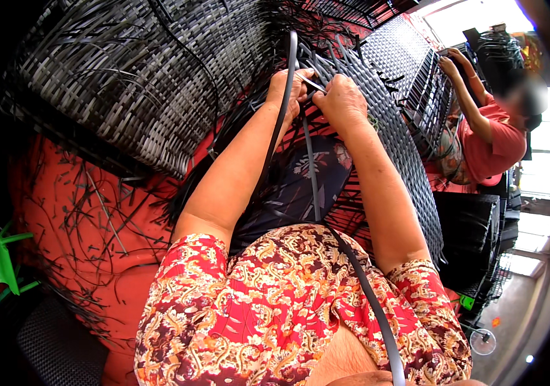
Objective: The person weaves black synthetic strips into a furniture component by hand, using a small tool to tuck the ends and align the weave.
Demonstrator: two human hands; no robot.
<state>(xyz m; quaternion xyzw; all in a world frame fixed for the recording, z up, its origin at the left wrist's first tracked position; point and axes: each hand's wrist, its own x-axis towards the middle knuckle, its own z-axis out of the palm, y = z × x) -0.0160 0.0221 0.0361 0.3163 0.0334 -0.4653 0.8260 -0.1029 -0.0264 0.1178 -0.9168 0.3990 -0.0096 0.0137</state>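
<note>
My left hand and my right hand work close together at the edge of a grey woven panel just to the right. A flat plastic weaving strip, shiny pale where it catches light, runs between my fingers. Both hands look closed on it, the right pinching with thumb and fingers. A long dark strip loops up over my left hand and down along my left forearm. Another grey strip hangs below the hands toward my lap. The exact grip of the left fingertips is partly hidden.
A large grey woven piece with loose strip ends fills the upper left. Strip scraps lie over the red floor. A green stool stands far left. At right, another person works on a woven panel near stacked black pieces.
</note>
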